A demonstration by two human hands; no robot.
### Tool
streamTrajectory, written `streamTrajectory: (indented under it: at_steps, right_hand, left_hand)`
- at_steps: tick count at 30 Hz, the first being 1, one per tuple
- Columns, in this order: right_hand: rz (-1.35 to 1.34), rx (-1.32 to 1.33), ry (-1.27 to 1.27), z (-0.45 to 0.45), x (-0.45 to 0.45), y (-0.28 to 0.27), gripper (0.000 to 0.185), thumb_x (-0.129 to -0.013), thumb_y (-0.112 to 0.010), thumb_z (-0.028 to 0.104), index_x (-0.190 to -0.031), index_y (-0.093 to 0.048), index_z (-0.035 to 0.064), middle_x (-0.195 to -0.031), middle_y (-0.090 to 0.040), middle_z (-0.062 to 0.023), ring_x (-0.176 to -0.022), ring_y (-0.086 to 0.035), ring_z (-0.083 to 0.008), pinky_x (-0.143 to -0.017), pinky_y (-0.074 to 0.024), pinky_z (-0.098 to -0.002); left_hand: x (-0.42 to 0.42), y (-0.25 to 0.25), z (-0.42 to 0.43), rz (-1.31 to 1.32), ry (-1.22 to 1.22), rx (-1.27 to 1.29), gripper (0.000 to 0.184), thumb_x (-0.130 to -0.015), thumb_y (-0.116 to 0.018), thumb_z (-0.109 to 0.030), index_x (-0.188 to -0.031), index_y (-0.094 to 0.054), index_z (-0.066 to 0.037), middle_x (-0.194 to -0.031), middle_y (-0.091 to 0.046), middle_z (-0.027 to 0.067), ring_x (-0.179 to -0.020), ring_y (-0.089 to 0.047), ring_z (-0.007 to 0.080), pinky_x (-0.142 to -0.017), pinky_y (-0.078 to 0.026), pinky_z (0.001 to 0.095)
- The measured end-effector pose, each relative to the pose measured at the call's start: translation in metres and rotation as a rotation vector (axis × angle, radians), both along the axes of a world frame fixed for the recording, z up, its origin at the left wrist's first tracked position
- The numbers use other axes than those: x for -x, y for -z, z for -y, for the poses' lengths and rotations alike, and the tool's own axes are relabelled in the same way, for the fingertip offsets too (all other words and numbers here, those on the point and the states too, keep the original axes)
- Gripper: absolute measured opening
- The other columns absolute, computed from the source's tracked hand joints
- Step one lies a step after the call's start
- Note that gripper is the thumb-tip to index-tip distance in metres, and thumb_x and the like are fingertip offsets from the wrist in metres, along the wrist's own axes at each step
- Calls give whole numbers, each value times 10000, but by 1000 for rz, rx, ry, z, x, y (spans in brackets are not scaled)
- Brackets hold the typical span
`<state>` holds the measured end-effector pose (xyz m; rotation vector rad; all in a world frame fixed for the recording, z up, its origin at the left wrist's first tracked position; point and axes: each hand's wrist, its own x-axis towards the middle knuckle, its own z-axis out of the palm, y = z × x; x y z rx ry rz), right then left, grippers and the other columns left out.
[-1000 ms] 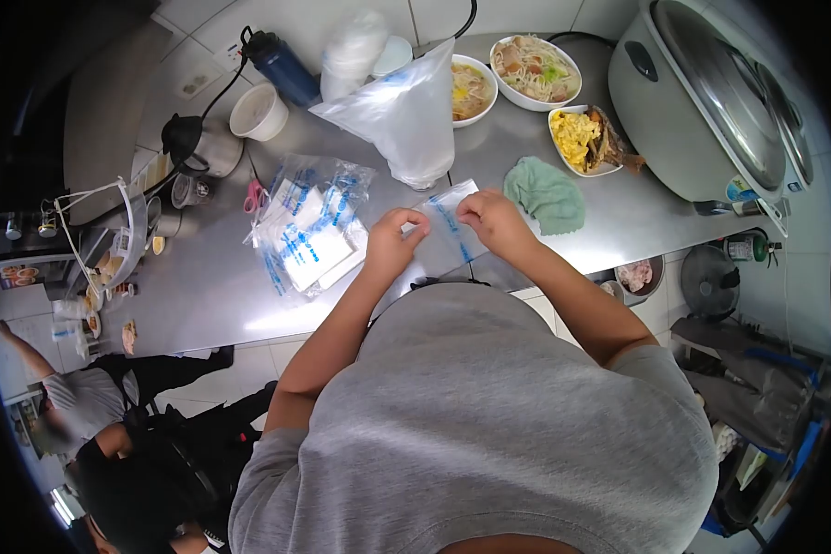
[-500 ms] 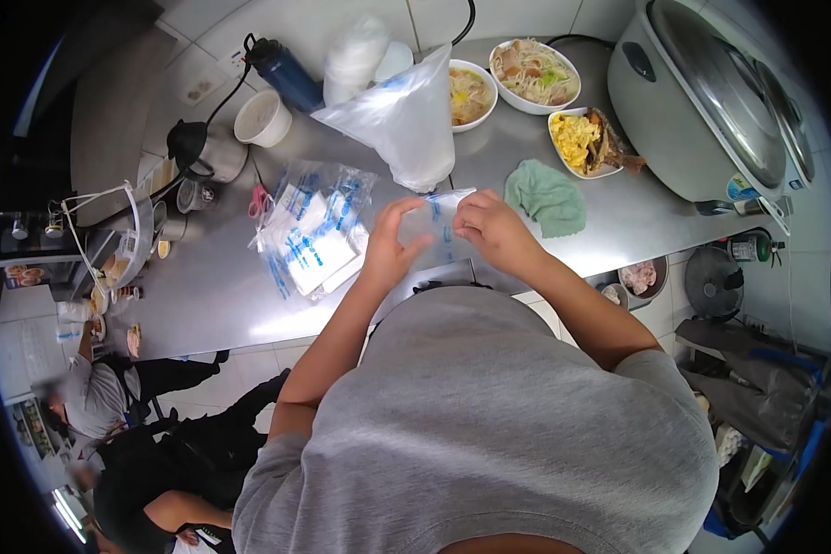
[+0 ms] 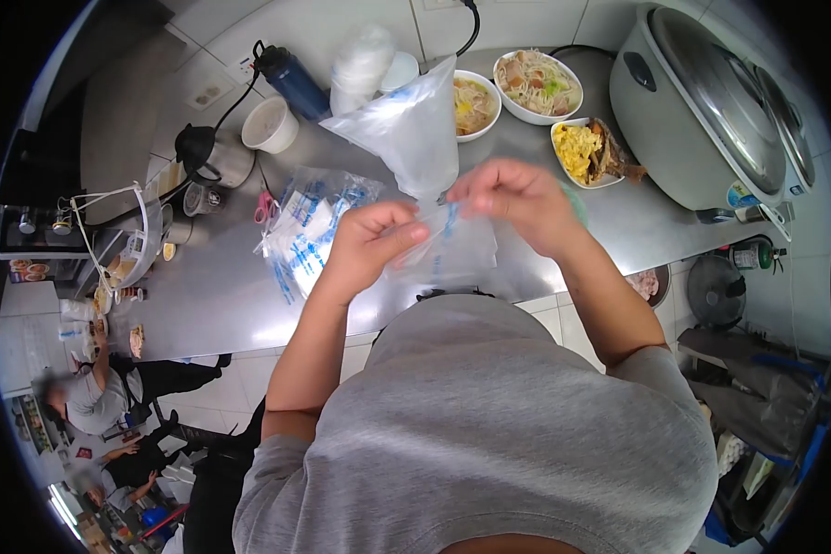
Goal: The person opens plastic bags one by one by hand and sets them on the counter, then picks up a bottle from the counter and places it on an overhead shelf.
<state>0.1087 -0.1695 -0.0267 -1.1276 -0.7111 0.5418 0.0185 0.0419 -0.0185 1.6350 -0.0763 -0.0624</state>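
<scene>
A clear plastic bag point(image 3: 462, 247) with blue print hangs between my hands, above the steel counter. My left hand point(image 3: 371, 242) pinches its upper left edge between thumb and fingers. At the upper right edge, my right hand point(image 3: 524, 201) grips the bag with bent fingers, slightly blurred. Just beyond stands a tall white plastic bag point(image 3: 411, 129), filled at its base and wide at the top. To the left of my left hand lies a pack of folded printed bags point(image 3: 309, 222) in clear wrap. A green cloth point(image 3: 577, 203) is mostly hidden behind my right hand.
Bowls of noodle soup point(image 3: 537, 85) and a dish of egg and fish point(image 3: 586, 152) stand at the back right, beside a large rice cooker point(image 3: 702, 111). Pink scissors point(image 3: 265, 209), a white tub point(image 3: 270, 126), a blue bottle point(image 3: 294, 81) and a kettle point(image 3: 222, 157) are left. Co-workers point(image 3: 97, 397) are lower left.
Both hands have risen nearer the camera and moved farther apart, lifting the plastic bag and spreading it. My right hand now covers most of the green cloth. The co-workers at lower left have shifted.
</scene>
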Motion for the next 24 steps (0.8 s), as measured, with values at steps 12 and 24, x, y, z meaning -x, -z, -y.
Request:
streamTrajectory:
  at_steps: [12, 24]
  right_hand:
    - [-507, -14, -103, -40, -117, -37, 172, -878, -574, 161, -943, -612, 7, -765, -616, -40, -658, -584, -113, -621, -500, -253]
    - [-472, 141, 324, -63, -95, 109, 308, -845, -569, 145, -1112, -578, -9, -932, -643, -89, -811, -627, -179, -717, -513, -284]
  left_hand:
    - [-74, -30, -42, -252, -2, 1092, 226, -912, -501, -250, -1016, -586, -68, -705, -600, 49, -658, -596, 174, -688, -501, 358]
    - [-71, 154, -44, -234, -358, 465, 355, -891, -525, -157, -1228, -502, -48, -1131, -588, 67, -1011, -574, 190, -804, -505, 323]
